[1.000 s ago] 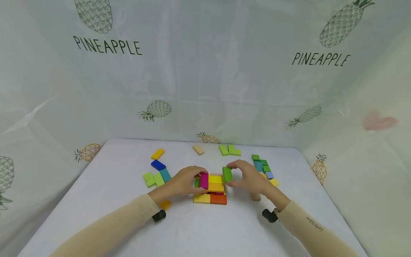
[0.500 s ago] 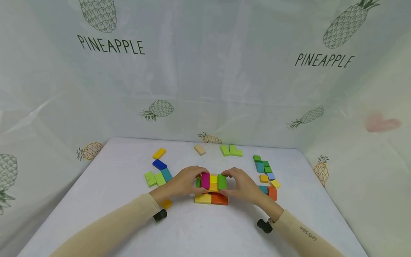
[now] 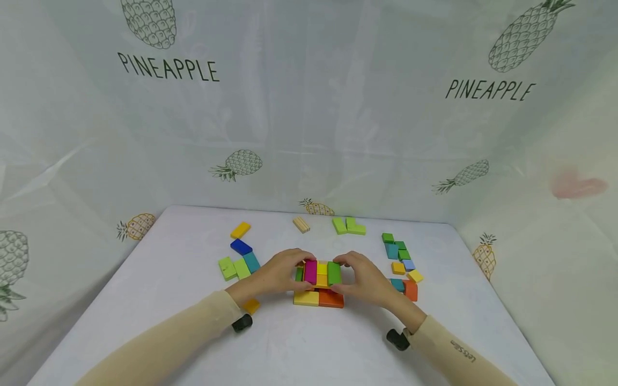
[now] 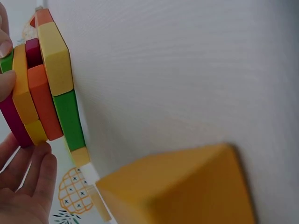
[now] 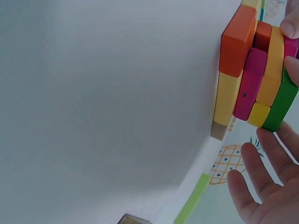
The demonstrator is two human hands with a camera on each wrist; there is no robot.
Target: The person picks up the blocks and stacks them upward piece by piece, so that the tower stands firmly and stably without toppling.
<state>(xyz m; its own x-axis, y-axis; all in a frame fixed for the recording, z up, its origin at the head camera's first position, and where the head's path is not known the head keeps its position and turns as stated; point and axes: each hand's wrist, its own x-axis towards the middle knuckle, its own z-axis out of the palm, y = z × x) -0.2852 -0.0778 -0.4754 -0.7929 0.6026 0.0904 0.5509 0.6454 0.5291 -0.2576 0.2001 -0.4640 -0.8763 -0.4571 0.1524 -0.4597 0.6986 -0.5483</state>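
Note:
A layered stack of coloured wooden blocks stands mid-table. My left hand [image 3: 280, 274] pinches a magenta block [image 3: 310, 272] on the left of its top, thumb at the near end and fingers at the far end. Likewise, my right hand [image 3: 369, 277] pinches a green block [image 3: 334, 273] on the top right. Between these two shows an orange-yellow block [image 3: 322, 280] of the layer beneath. Lower down are a pale yellow block [image 3: 306, 298] and an orange-red block [image 3: 331, 299] along the near side. The right wrist view shows a lower magenta block [image 5: 247, 98] in the stack's side.
Lime blocks [image 3: 227, 268], a blue block [image 3: 241, 246] and a yellow block [image 3: 240, 230] lie to the left. A striped wood-coloured piece [image 3: 301, 224] and lime blocks [image 3: 356, 229] lie at the back. Rightward are teal [image 3: 392, 251], orange-red [image 3: 411, 290] and other small blocks.
My right hand has moved left with the green block and set it on the stack's top right, where it still holds it. The left hand has stayed on the magenta block.

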